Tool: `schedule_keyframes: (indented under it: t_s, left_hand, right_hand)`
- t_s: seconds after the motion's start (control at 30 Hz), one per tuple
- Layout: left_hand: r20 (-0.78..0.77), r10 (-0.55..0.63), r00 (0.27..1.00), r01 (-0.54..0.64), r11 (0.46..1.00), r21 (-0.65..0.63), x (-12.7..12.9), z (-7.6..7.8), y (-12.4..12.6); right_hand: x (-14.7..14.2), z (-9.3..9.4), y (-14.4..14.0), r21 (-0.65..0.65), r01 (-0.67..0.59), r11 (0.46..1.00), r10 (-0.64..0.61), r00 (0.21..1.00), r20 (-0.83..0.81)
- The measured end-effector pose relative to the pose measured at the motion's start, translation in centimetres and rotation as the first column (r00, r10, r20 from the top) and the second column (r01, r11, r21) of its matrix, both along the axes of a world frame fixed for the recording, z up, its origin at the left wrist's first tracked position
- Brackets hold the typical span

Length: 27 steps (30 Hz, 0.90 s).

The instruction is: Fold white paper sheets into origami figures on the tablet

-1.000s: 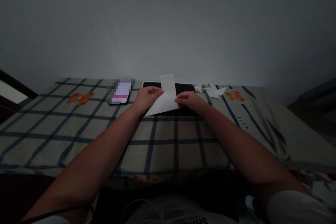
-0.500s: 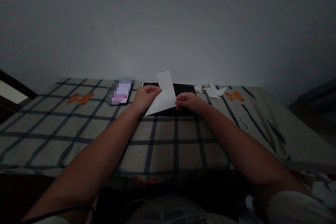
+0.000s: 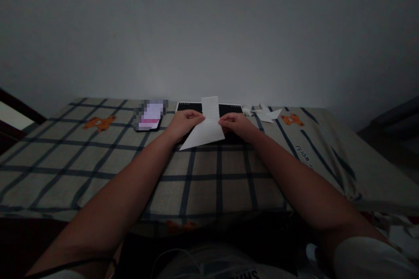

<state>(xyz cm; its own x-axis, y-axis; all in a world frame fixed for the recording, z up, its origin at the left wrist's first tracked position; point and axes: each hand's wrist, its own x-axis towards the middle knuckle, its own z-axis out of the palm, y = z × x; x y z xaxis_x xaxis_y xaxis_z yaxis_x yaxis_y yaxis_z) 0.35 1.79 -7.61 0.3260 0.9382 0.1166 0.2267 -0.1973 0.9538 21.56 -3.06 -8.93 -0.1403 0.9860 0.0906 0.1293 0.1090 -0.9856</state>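
A white sheet of paper [image 3: 207, 127] with a fold in it is held up between both hands over a black tablet [image 3: 229, 108] lying on the checked cloth. My left hand [image 3: 182, 124] pinches the paper's left edge. On the opposite edge, my right hand [image 3: 238, 125] grips it with thumb and fingers. The sheet's upper strip stands upright and its lower part slopes towards me.
A lit phone [image 3: 149, 116] lies left of the tablet. Folded white paper pieces [image 3: 266, 113] lie to the tablet's right. The checked cloth [image 3: 203, 174] with orange bear prints covers the surface, which ends at a plain wall behind.
The paper's upper strip has dropped slightly and turned more upright. My right hand has slid up along the paper's right edge; my left hand has barely shifted.
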Motion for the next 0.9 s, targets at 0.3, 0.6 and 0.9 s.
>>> schedule_keyframes:
  t_s: [0.3,0.6,0.9]
  left_hand:
    - [0.017,-0.081,0.997,0.081,0.997,-0.015,-0.13,-0.27,0.18]
    - [0.023,-0.103,0.994,0.104,0.994,-0.044,0.13,-0.37,0.02]
    - [0.009,-0.160,0.987,0.160,0.987,-0.012,0.11,-0.24,-0.19]
  right_hand:
    - [-0.09,0.24,-0.06,-0.011,-0.018,1.000,0.018,0.999,-0.042]
    - [0.13,0.26,0.08,0.064,0.037,0.997,-0.038,0.999,0.024]
    - [-0.05,0.15,0.08,0.031,0.018,0.999,-0.015,0.997,-0.072]
